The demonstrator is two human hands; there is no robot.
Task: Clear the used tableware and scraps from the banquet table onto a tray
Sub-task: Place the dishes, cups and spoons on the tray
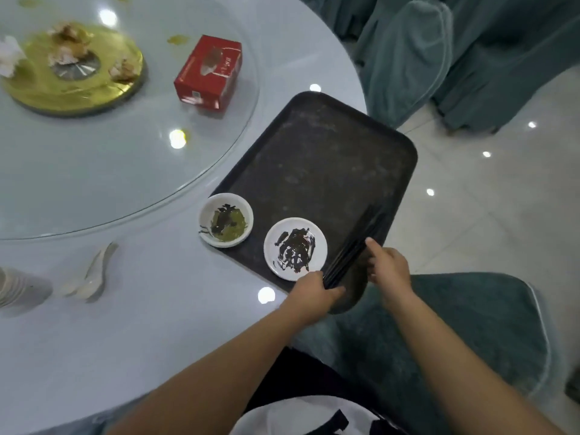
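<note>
A dark rectangular tray (317,158) lies on the table's right edge, partly overhanging it. On its near end stand two small white dishes: one with greenish sauce (226,225) at the left corner, one with dark sauce (295,248) beside it. A bundle of dark chopsticks (354,246) lies along the tray's right side. My left hand (314,293) grips the near ends of the chopsticks. My right hand (387,265) touches the bundle from the right with an extended finger.
A red box (208,73) stands on the glass turntable (125,146), whose gold centre disc (72,70) carries food scraps. A white spoon (94,274) and a stack of white dishes (15,290) lie at the left. Teal-covered chairs (470,324) stand close at the right.
</note>
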